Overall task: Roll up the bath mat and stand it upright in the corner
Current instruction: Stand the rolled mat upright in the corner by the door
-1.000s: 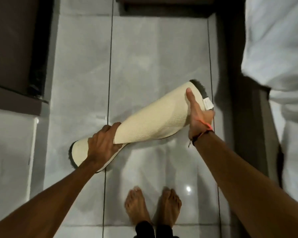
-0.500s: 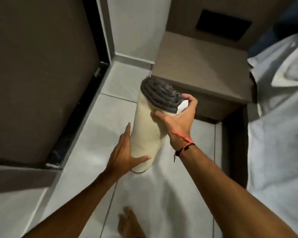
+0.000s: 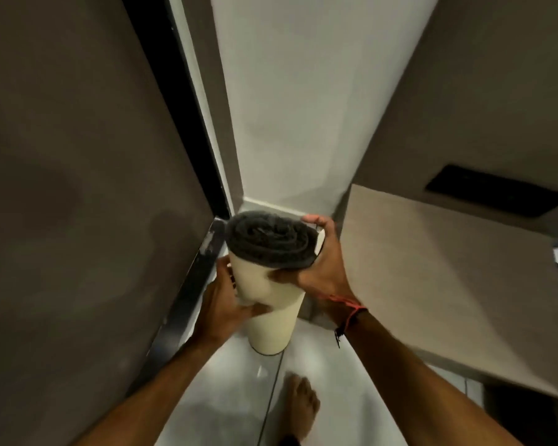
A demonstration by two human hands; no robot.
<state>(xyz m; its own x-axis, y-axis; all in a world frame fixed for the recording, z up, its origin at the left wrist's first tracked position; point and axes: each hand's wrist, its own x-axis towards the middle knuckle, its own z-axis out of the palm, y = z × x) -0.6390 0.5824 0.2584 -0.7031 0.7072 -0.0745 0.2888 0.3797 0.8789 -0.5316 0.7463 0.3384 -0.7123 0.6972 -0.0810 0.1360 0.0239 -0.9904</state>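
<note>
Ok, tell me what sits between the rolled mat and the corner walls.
Nothing in the head view: only bare floor tile shows behind the rolled mat.

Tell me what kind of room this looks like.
Probably a bedroom or hotel room, at the corner beside a doorway. The clues: a glossy tiled floor, a brown bedside-style cabinet against the white wall, and the rolled bath mat held upright in both hands.

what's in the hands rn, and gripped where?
The rolled bath mat, held upright. Right hand grips its top end at the dark spiral; left hand wraps the cream side partway down.
</note>
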